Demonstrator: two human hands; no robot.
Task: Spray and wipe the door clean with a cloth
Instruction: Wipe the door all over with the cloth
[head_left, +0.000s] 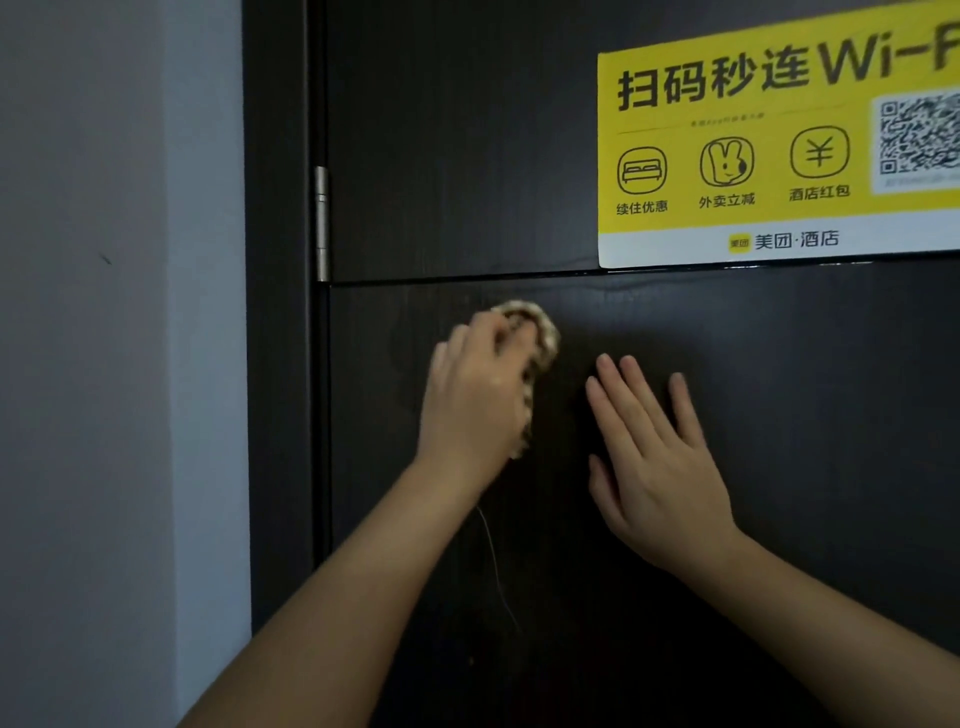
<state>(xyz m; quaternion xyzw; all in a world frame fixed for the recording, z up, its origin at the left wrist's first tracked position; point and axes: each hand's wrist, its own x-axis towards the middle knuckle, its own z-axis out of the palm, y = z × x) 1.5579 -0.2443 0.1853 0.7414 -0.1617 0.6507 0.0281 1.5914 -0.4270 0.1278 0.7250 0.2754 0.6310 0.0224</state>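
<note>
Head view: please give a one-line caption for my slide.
Left hand holds a cloth against the dark door; right hand lies flat beside it.

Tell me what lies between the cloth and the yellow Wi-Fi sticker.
Only bare dark door surface, crossed by one horizontal groove that runs just above the cloth and along the lower edge of the sticker. The head view shows it.

The left arm (332, 597) reaches up and forward, and the left hand (475, 400) curls its fingers round a cloth (543, 338). The right arm (841, 623) reaches likewise; the right hand (660, 467) lies flat, fingers straight and slightly spread.
</note>
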